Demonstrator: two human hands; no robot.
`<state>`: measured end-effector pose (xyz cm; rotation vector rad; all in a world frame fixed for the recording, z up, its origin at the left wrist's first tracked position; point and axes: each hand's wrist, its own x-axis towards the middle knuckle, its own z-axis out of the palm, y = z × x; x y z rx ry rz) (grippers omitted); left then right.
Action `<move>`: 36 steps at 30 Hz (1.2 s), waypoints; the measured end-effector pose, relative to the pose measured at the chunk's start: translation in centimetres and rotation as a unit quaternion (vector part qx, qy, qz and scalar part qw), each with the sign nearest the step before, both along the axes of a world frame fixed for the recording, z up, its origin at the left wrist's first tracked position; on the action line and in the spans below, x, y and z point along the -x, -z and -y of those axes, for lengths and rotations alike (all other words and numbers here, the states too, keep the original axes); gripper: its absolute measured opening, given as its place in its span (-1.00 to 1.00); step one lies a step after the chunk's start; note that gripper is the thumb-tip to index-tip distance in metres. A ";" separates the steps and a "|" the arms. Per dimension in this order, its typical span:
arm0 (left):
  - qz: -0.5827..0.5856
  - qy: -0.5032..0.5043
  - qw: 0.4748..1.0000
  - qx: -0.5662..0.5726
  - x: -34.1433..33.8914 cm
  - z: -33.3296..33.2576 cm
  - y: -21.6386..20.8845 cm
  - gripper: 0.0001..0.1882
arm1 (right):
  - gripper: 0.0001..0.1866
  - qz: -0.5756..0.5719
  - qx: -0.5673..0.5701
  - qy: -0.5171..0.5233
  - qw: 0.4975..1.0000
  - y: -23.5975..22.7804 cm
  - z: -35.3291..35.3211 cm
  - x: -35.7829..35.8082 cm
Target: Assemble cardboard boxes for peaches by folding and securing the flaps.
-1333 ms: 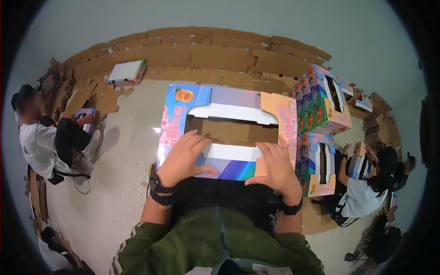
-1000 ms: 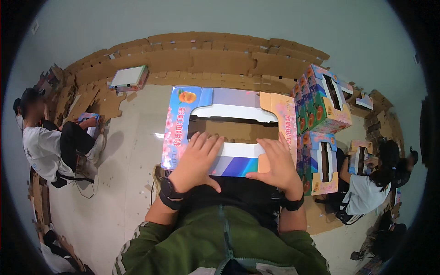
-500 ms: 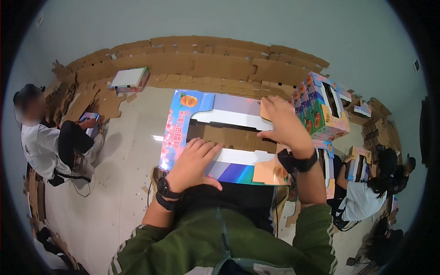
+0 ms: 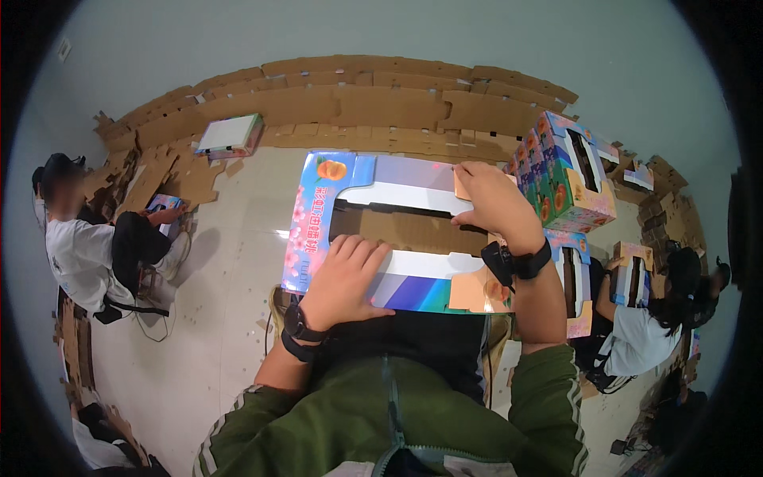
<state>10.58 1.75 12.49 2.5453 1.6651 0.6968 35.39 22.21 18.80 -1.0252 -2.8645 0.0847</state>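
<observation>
A colourful printed cardboard fruit box (image 4: 300, 238) lies across my lap, with a long opening in its top and plain brown board (image 4: 401, 226) inside. My left hand (image 4: 343, 278) grips the near panel towards its left end. Its fingers reach over to the opening, and its thumb lies along the near edge. Holding the far right part of the top is my right hand (image 4: 499, 208), fingers on an orange corner flap and thumb at the opening's rim. Another orange flap (image 4: 479, 291) lies at the near right corner. My right hand hides part of the right end.
Finished-looking boxes (image 4: 574, 179) stand stacked at the right. A white-topped box (image 4: 230, 135) sits on the floor at far left. Flattened cardboard (image 4: 373, 107) lines the wall. A seated person (image 4: 87, 238) works at left; another person (image 4: 640, 334) handles a box (image 4: 633, 274) at right.
The view has shifted slightly, so the surroundings sit a little differently in the picture. Both hands stay on the box in nearly the same places; my left thumb lies closer along the near edge.
</observation>
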 end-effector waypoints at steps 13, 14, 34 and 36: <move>0.012 -0.006 1.000 -0.005 0.1 0.1 0.3 0.06 | 0.32 0.018 -0.116 -0.001 0.993 -1.2 3.1 5.4; 0.016 -0.006 1.000 -0.001 0.2 0.1 0.1 0.06 | 0.32 0.017 -0.116 0.003 0.993 -0.1 2.7 6.5; -0.022 -0.034 0.999 0.024 -0.7 -0.5 -0.6 0.05 | 0.28 -0.030 0.037 -0.086 0.995 3.9 -2.3 9.3; -0.024 -0.034 0.999 0.026 -1.0 -0.6 -0.8 0.06 | 0.26 -0.033 -0.015 -0.060 0.998 4.1 -0.8 8.9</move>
